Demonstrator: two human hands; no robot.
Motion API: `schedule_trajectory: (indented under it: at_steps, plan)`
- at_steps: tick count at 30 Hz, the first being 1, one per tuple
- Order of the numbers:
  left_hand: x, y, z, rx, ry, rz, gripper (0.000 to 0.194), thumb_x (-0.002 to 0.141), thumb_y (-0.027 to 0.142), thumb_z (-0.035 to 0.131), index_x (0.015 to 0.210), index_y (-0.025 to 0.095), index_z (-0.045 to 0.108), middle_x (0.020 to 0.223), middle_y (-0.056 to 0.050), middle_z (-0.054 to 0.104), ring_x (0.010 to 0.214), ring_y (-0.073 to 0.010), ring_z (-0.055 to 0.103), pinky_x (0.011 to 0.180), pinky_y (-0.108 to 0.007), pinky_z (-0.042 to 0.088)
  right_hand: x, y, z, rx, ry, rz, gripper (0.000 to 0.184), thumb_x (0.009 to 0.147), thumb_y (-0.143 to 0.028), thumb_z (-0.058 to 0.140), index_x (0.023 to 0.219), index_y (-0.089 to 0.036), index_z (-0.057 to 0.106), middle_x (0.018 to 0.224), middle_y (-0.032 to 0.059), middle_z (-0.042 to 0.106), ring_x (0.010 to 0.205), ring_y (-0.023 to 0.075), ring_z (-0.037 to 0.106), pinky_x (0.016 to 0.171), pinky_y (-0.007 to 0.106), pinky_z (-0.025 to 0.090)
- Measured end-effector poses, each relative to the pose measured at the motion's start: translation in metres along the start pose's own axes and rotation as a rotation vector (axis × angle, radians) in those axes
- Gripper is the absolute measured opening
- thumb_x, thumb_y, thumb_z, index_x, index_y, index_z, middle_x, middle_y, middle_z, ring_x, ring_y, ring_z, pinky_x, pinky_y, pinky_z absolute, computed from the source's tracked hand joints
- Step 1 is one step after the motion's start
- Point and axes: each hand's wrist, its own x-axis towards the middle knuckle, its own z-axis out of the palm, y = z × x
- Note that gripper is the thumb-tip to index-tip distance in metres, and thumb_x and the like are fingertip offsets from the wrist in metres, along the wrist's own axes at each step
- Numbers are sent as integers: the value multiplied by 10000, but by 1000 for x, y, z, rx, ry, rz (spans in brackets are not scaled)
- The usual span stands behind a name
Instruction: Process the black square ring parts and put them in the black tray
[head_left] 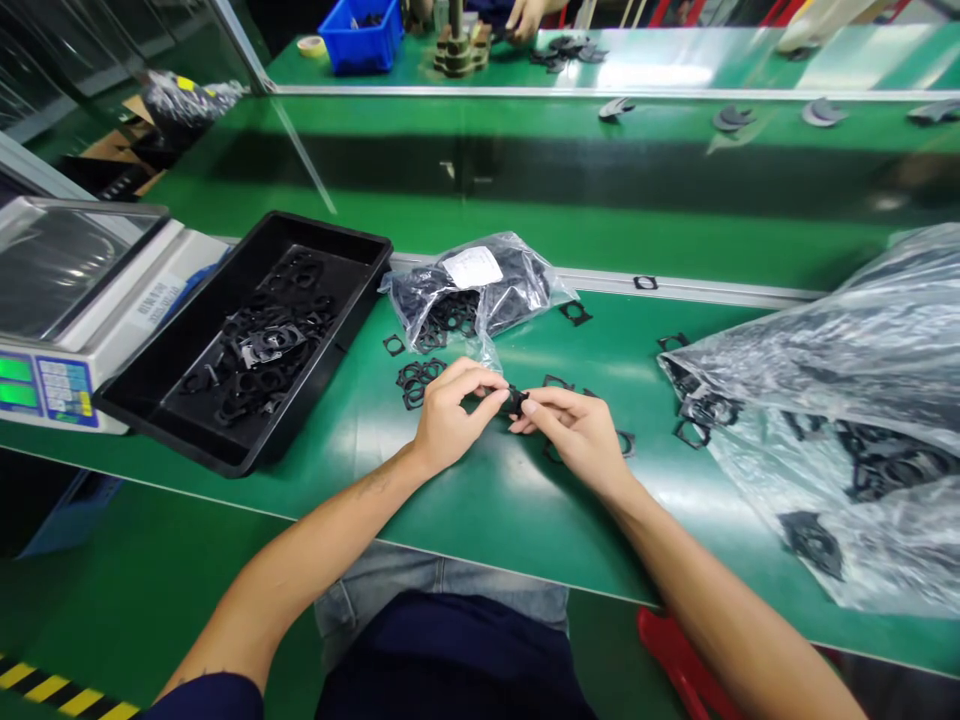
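Note:
My left hand [450, 415] and my right hand [574, 430] meet over the green table [487, 500], fingertips pinched together on a small black frame part [515, 400] held between them. Several loose black frame parts [418, 381] lie on the table just beyond my left hand. A few more black frame parts [556, 382] sit behind my right hand. A black tray [225, 420] holding a pile of the same parts stands to the left.
A small clear bag of black parts [472, 290] with a white label lies beyond my hands. A large clear bag [847, 400] fills the right side. A weighing scale [67, 300] stands far left. Across the belt, another person's hand [525, 18] works near a blue bin [360, 35].

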Motion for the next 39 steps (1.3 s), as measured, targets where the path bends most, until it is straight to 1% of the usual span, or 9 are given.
schedule_trajectory:
  at_steps: [8,17,21,22,27,31,35,37,39]
  plan:
    - [0,1,0,24,-6,21,83,907,224,671,856,176,715,830,-21,663,757,-121,617,706,-249,525,0,-1,0,4,-16,-5,389,721,-559,832,786,-186,740,647,28,726,625,199,730,666,318,620]
    - [0,0,-1,43,-6,31,60,902,197,672,857,178,706,837,-20,662,762,-122,622,707,-247,531,-1,-1,0,-12,-13,-6,409,723,-580,825,784,-186,737,655,29,723,634,198,727,675,317,618]
    - [0,0,-2,57,-7,60,47,896,205,684,861,180,702,898,-37,669,882,-149,652,819,-283,555,-1,-1,0,-38,-30,-26,408,742,-590,805,793,-190,742,674,29,718,652,202,726,698,332,623]
    - [0,0,-2,46,-12,59,54,902,212,678,864,179,699,918,-42,672,902,-152,657,821,-284,560,-1,-1,0,-47,-33,-31,412,747,-597,798,800,-191,744,676,29,716,656,204,726,705,339,625]
    - [-1,1,-1,3,-33,53,103,936,234,640,869,174,690,888,-40,679,798,-123,646,677,-229,553,-1,1,1,-95,-29,-67,425,760,-614,777,812,-194,739,698,27,719,661,203,723,696,330,618]
    - [-3,2,0,5,-27,102,62,919,230,665,915,177,696,900,-45,688,829,-132,656,711,-242,566,-3,1,2,-201,26,-141,378,789,-579,766,815,-203,740,710,31,723,647,204,703,678,330,595]
    - [-5,3,1,-95,-17,-2,136,898,257,695,1003,174,672,968,-49,671,841,-119,657,761,-236,588,-5,-1,1,-336,101,-273,274,884,-478,695,823,-215,743,755,47,738,657,202,685,694,342,579]
    - [-4,3,0,-144,-10,-45,125,900,273,693,963,170,658,950,-48,669,854,-122,662,778,-238,591,-6,-1,-1,-419,144,-354,237,908,-433,674,831,-222,750,775,54,744,673,206,678,692,347,567]
    - [-3,3,0,-164,-11,-62,118,908,281,683,908,169,648,914,-45,673,864,-130,667,784,-243,587,-6,-2,-1,-486,156,-427,210,923,-393,662,835,-225,753,784,56,749,694,209,677,702,351,560]
